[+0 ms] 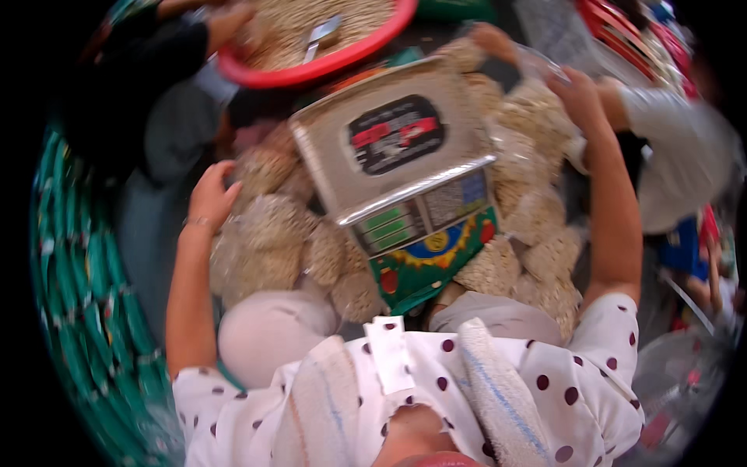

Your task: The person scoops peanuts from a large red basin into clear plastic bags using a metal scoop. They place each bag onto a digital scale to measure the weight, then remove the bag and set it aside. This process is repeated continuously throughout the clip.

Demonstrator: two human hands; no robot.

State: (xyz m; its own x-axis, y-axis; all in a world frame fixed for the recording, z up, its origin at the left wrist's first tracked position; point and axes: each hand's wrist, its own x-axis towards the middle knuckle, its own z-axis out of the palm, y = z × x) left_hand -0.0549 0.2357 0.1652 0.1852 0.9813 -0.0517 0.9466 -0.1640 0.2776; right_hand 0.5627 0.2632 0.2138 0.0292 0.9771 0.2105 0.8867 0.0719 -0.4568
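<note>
Taking the weighing scale (405, 183) in the middle as the landmark, the far left of it is bounded by a green woven basket wall (74, 280) that curves along the picture's rim. Closer to the scale's left side lies a heap of clear bags filled with pale grain (268, 233), and the person's left hand (210, 194) rests on the upper edge of that heap, fingers spread loosely and curled over one bag, not pinching anything. Above and left of the scale sits a red-rimmed basin of loose grain (311, 39) with a metal scoop (319, 35) lying in it; another person's hand (229, 22) in a dark sleeve holds the basin's left rim. The scale itself has a bare steel pan (nothing lies on it), and its green front panel faces the wearer's knees. To the right of the scale, more filled bags (533, 210) are stacked down its side. The right hand (577, 97) reaches up past the scale's top right corner, fingers lying on a clear bag (537, 66) there; the blur hides whether they grip it. A third hand (494, 39) touches the same bag from above.
</note>
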